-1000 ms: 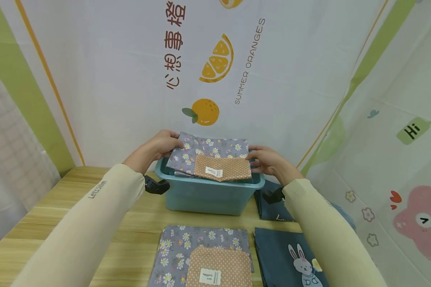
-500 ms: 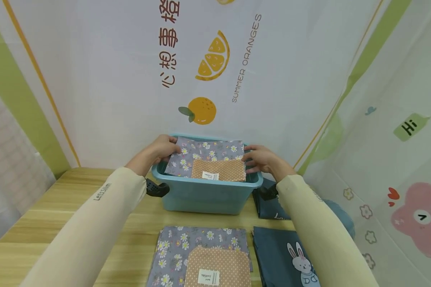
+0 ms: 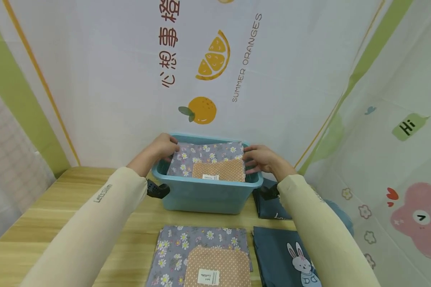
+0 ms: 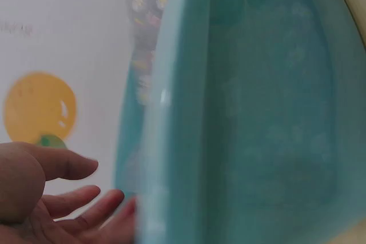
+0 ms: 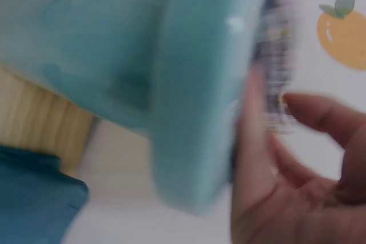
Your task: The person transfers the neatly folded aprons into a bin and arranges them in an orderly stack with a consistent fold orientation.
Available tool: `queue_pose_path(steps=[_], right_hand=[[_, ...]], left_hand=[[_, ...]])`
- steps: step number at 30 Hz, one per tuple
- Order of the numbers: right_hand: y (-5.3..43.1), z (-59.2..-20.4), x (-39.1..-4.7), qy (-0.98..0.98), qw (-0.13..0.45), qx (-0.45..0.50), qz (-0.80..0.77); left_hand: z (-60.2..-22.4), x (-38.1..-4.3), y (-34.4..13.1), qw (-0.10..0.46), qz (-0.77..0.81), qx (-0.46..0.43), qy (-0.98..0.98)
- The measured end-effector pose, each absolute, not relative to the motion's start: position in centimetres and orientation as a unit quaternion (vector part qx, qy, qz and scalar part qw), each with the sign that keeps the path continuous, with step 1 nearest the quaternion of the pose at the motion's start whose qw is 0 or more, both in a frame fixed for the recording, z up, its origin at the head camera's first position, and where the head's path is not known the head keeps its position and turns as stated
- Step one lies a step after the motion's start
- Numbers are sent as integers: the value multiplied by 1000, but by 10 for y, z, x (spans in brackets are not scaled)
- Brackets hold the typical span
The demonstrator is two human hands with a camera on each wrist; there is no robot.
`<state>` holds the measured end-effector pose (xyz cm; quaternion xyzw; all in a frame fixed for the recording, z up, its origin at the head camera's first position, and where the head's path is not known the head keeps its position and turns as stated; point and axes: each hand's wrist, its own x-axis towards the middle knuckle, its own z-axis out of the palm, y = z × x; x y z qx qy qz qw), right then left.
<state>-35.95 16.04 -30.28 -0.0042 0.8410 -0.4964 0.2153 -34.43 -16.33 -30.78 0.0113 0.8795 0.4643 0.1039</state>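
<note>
In the head view, a folded grey daisy-print apron [image 3: 208,151] with a tan polka-dot pocket and white label lies inside the blue-green plastic bin [image 3: 204,195]. My left hand [image 3: 167,145] is at its left edge; in the left wrist view that hand [image 4: 68,198] has thumb and fingers apart with nothing between them. At the apron's right edge is my right hand [image 3: 260,158], fingers extended into the bin. The right wrist view is blurred, but the thumb of the right hand [image 5: 291,198] reaches just to the cloth's edge, fingers fairly straight.
A second folded daisy-print apron [image 3: 172,255] lies on the wooden table [image 3: 129,231] before the bin. Right of it is a folded dark blue cloth with a rabbit [image 3: 273,255]; another dark blue cloth [image 3: 265,207] sits beside the bin. A printed white curtain [image 3: 129,79] hangs behind.
The apron has gone down from above the bin's rim to inside it, with both hands following. The left hand's fingers have since come off the cloth's left edge.
</note>
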Motion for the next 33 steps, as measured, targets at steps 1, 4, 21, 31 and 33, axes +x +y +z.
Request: queue_pose_path(steps=[1,4,21,31,33], right_hand=[[159,-300,-357,852,213,-14,-478],[157,-290,-350,886,199,-40,-417],[192,-271,-314,887,202,-101,-402],[209,-278,-284,856,210,-159,-444],[210,-280,-277,848,214,-166,-455]], left_hand=[[-304,-341,-163,97,451,16,887],[-292,-332,-161,78,423,31,902],[-268,-288,-171,108,427,123,889],[-284,-253,-202,124,442,150,876],[-288,-247,-207,127,444,153,873]])
